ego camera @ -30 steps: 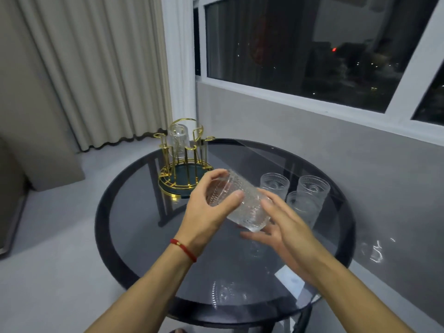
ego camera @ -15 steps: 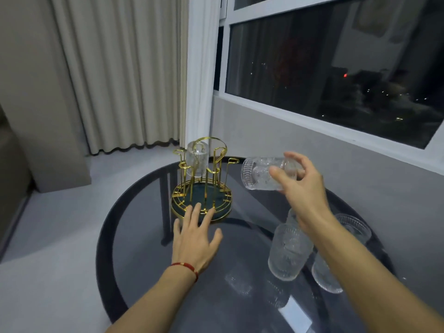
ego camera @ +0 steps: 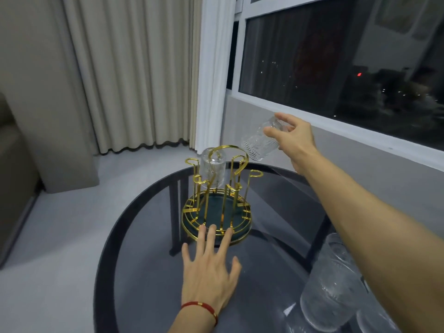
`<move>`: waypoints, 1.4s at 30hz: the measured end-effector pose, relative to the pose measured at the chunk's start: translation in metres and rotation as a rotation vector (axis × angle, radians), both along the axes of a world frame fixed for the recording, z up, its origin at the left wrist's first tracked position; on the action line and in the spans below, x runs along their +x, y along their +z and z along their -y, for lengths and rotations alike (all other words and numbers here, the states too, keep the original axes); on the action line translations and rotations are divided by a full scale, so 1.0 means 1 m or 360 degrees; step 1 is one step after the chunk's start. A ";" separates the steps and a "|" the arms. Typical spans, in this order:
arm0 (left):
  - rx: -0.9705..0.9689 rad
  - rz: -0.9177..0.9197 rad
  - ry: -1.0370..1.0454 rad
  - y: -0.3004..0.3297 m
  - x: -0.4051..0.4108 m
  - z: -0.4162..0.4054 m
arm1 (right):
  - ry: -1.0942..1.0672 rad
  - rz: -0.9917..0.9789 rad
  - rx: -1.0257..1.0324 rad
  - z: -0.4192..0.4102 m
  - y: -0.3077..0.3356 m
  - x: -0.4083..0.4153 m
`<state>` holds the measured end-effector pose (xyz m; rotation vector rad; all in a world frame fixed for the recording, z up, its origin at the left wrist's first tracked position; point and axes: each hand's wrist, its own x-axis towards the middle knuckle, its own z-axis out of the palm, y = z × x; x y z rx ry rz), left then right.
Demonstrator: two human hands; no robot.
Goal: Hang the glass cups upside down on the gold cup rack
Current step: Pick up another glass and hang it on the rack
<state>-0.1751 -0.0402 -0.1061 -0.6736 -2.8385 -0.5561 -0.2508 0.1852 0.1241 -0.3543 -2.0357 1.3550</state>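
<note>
Carefully: your right hand (ego camera: 292, 138) grips the slick, fragile glass cup (ego camera: 260, 141) by its base; left hand (ego camera: 211, 267) lies spread, steadying the rack (ego camera: 217, 212).

The rack (ego camera: 217, 195) is showing bright gold wire around a dark green base. The cup (ego camera: 212, 170) hanging on the rack is looking clear with fine vertical ribbing, and the cup (ego camera: 258, 144) up to the right of the rack is showing the same clear ribbed glass. The table (ego camera: 144, 272) under the rack is reading smoky dark grey with a black rim. Near the rack, a wrist is wearing a red cord (ego camera: 200, 307) with a gold bead.
</note>
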 end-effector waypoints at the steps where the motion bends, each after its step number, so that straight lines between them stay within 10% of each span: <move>1: 0.0001 0.0002 0.0006 0.000 -0.001 0.001 | 0.0067 0.0020 0.0036 0.001 0.001 -0.008; 26: 0.0020 -0.0031 0.0003 -0.003 -0.002 0.000 | 0.0798 0.0851 0.0187 -0.010 -0.036 -0.072; 42: -0.0033 -0.0029 0.0025 0.003 0.000 0.003 | 0.0676 0.0582 -0.0085 0.016 -0.049 -0.036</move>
